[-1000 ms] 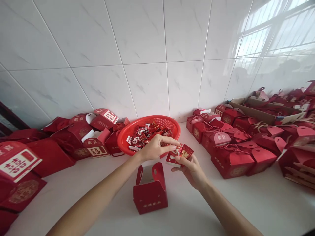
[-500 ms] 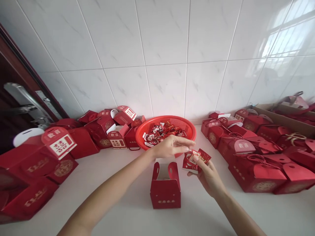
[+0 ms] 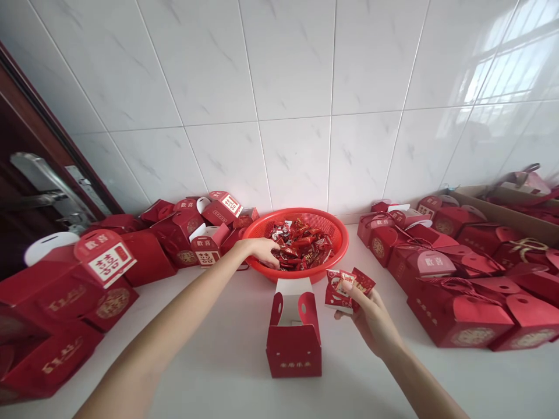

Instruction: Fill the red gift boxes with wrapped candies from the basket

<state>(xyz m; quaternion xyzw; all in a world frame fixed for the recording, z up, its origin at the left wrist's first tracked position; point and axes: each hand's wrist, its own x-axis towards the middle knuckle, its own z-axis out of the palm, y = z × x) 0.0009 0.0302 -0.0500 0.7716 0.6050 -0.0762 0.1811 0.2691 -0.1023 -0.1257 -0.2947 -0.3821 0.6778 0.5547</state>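
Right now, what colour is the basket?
The basket is bright red, shown in the head view.

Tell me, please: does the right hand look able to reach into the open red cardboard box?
Probably yes: the right hand, holding small glossy red packets, is beside the open red cardboard box, and nothing visible stands between hand and box.
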